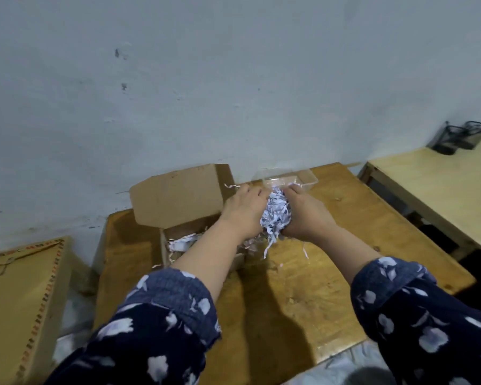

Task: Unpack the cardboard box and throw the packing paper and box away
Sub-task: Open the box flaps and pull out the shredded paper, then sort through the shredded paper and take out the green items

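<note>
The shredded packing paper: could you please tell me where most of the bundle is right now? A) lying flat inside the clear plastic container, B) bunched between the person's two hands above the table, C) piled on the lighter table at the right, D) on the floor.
B: the shredded packing paper is pressed between the left hand and the right hand, beside the open cardboard box.

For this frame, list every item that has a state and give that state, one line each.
Cardboard box: open, flap up, some shredded paper inside.
Shredded paper: bunched between both hands above the table.
Left hand: closed on the paper.
Right hand: closed on the paper.
Clear plastic container: on the table behind the hands; contents unclear.
Wooden table: loose paper strips lying on it.
</note>
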Demonstrator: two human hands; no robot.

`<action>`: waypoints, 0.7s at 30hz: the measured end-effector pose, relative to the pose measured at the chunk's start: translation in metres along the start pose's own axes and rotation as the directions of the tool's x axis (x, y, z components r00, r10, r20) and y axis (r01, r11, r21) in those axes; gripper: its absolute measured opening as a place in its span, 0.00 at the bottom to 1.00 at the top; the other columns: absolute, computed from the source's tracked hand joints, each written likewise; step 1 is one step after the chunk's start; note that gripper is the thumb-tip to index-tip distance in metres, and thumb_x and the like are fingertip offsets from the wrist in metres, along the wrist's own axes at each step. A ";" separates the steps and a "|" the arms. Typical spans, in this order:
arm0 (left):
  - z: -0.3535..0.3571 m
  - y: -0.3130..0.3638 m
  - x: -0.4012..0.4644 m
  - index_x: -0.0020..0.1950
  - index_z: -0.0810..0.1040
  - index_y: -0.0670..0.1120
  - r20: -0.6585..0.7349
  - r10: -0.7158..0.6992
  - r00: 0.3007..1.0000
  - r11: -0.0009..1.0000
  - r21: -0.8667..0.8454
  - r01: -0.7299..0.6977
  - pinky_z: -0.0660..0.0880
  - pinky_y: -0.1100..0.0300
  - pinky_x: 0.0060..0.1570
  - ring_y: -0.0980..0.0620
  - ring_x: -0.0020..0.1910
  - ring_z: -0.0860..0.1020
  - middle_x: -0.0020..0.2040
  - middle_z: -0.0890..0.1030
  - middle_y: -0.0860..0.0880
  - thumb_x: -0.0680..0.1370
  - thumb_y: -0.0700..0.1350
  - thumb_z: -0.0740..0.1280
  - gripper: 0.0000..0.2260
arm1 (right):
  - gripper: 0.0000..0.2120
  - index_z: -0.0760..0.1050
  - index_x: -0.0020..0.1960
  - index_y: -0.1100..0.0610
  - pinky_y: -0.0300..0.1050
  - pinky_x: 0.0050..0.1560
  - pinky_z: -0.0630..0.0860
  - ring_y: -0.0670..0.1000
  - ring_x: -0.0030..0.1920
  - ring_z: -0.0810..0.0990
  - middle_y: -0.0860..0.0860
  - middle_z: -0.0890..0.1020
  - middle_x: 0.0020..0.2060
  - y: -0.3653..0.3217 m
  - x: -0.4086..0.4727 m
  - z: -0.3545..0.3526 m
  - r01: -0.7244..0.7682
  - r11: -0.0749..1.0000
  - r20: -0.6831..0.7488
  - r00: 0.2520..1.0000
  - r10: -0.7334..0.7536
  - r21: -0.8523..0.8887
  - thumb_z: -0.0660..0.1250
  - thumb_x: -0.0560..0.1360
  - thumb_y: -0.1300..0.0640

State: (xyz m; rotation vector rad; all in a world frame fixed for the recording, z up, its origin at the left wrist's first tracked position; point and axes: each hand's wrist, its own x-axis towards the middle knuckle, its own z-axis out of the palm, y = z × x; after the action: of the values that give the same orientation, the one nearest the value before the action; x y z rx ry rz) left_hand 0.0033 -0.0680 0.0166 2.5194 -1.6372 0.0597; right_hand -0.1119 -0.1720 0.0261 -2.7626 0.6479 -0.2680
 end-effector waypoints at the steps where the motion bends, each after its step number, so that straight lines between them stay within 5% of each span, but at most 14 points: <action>1: 0.006 0.013 0.004 0.73 0.61 0.46 0.030 0.016 0.999 1.000 -0.012 -0.015 0.72 0.50 0.59 0.44 0.64 0.67 0.68 0.69 0.47 0.72 0.43 0.70 0.31 | 0.34 0.67 0.66 0.54 0.49 0.47 0.74 0.56 0.56 0.77 0.50 0.71 0.62 0.014 -0.007 0.002 -0.036 0.999 0.009 0.999 0.036 0.012 0.74 0.63 0.50; 6: 0.050 0.064 0.014 0.74 0.59 0.45 0.187 0.033 0.982 0.999 -0.044 -0.025 0.69 0.49 0.61 0.42 0.65 0.66 0.67 0.70 0.45 0.72 0.43 0.70 0.33 | 0.30 0.69 0.61 0.54 0.46 0.45 0.72 0.55 0.55 0.76 0.50 0.71 0.59 0.074 -0.036 0.028 -0.121 0.992 0.107 0.987 0.116 0.040 0.74 0.62 0.50; 13: 0.090 0.086 0.018 0.76 0.56 0.49 0.327 -0.084 0.941 0.994 -0.032 0.100 0.63 0.49 0.67 0.45 0.70 0.61 0.73 0.66 0.49 0.71 0.44 0.73 0.38 | 0.42 0.61 0.72 0.56 0.47 0.62 0.71 0.55 0.64 0.72 0.54 0.69 0.64 0.120 -0.036 0.063 -0.163 0.962 0.351 0.933 0.079 0.217 0.76 0.63 0.54; 18: 0.075 0.086 0.026 0.78 0.50 0.54 0.402 -0.185 0.897 0.976 -0.032 0.216 0.49 0.45 0.73 0.46 0.75 0.52 0.78 0.56 0.52 0.66 0.56 0.76 0.48 | 0.45 0.55 0.75 0.50 0.57 0.71 0.62 0.56 0.70 0.66 0.52 0.68 0.70 0.147 -0.004 0.028 -0.052 0.982 0.578 0.814 -0.064 0.182 0.77 0.65 0.52; 21: 0.073 0.094 0.020 0.77 0.49 0.58 0.443 -0.288 0.849 0.921 -0.117 0.373 0.45 0.44 0.73 0.49 0.77 0.48 0.79 0.51 0.54 0.68 0.56 0.75 0.46 | 0.42 0.58 0.75 0.47 0.52 0.69 0.64 0.56 0.70 0.66 0.50 0.65 0.73 0.160 0.007 0.005 -0.143 0.957 0.663 0.746 -0.063 0.251 0.75 0.67 0.59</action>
State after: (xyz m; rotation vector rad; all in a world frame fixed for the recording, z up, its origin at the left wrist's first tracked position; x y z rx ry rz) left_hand -0.0773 -0.1338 -0.0450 2.7379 -1.2043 -0.6927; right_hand -0.1687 -0.3111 -0.0294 -2.3070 0.4222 0.5833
